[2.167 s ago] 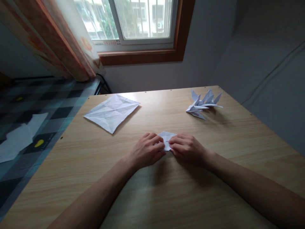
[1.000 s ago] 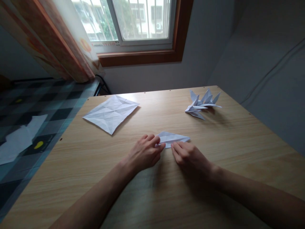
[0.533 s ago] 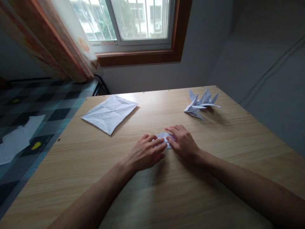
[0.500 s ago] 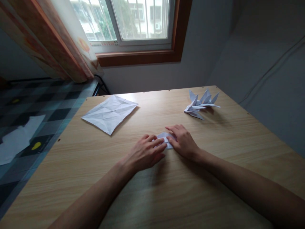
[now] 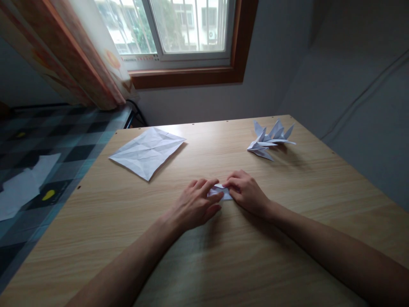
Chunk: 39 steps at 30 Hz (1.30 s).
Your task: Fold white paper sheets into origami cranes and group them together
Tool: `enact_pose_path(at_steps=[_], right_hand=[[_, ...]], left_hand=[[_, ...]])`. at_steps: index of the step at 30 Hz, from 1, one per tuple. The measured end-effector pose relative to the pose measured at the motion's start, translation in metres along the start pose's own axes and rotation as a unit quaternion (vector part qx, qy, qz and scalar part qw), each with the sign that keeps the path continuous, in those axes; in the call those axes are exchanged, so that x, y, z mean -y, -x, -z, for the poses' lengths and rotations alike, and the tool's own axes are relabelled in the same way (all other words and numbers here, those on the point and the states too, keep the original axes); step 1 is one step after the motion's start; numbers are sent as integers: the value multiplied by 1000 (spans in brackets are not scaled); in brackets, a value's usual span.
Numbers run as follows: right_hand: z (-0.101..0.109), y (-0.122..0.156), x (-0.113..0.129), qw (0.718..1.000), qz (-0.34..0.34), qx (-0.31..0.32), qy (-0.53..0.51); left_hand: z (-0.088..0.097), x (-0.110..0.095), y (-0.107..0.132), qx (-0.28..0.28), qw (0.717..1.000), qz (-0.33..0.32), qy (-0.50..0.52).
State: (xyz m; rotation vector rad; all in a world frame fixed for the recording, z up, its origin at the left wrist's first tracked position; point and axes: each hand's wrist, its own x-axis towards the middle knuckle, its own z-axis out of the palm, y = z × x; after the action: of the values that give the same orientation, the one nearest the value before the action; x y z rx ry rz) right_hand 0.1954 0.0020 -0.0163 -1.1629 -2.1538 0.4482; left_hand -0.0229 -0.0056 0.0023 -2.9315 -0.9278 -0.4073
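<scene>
A small folded white paper piece (image 5: 220, 192) lies on the wooden table (image 5: 204, 256), mostly covered by both hands. My left hand (image 5: 194, 204) presses on its left end, fingers curled down on it. My right hand (image 5: 246, 192) pinches its right end, fingertips bent over the paper. Only a narrow strip of the paper shows between the two hands.
A creased, unfolded white square sheet (image 5: 147, 151) lies at the table's far left. A finished white origami figure with pointed fins (image 5: 270, 138) stands at the far right. A checked bed cover with white paper (image 5: 22, 185) is to the left, below a window.
The long pointed flap that stuck out to the right a second ago has been folded in. My right hand has moved left over the paper and curled its fingers. The left hand stayed put.
</scene>
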Motion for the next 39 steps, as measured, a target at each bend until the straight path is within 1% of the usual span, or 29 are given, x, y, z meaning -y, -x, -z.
enact_pose_path(at_steps=[4,6,8,11,13,15,20,22,24,26,28,30,33,37,39], right_hand=[[0,9,3,993,75,0,94],[0,12,6,982,116,1,152],[0,14,9,968,151,16,198],[-1,14,14,952,188,47,236],[-1,15,16,946,194,64,253],[0,18,19,944,179,79,266],[10,24,25,944,99,128,286],[15,21,27,947,63,142,280],[17,14,28,955,20,138,262],[18,5,27,969,-27,112,220],[16,-3,24,983,-73,78,148],[14,-8,20,989,-115,68,66],[12,-11,14,983,-152,97,-17],[13,-13,11,974,-174,141,-44],[14,-13,14,969,-192,146,-51]], left_hand=[[0,0,0,-6,1000,-25,-15],[0,0,-1,-12,999,-42,-22],[-2,-1,-2,-16,998,-53,-24],[-4,-4,-2,-22,998,-57,-19],[-5,-5,-2,-33,998,-58,-19],[-5,-5,-1,-46,997,-61,-21],[-5,-1,0,-59,996,-65,-18],[-6,2,0,-56,996,-70,-16],[-7,4,0,-53,996,-74,-17],[-7,4,0,-56,995,-79,-21],[-6,4,-1,-56,994,-85,-27],[-5,4,-2,-52,994,-88,-31],[-4,3,-2,-57,995,-80,-36],[-7,3,-1,-88,995,-45,-35],[-8,3,0,-96,995,-16,-22]])
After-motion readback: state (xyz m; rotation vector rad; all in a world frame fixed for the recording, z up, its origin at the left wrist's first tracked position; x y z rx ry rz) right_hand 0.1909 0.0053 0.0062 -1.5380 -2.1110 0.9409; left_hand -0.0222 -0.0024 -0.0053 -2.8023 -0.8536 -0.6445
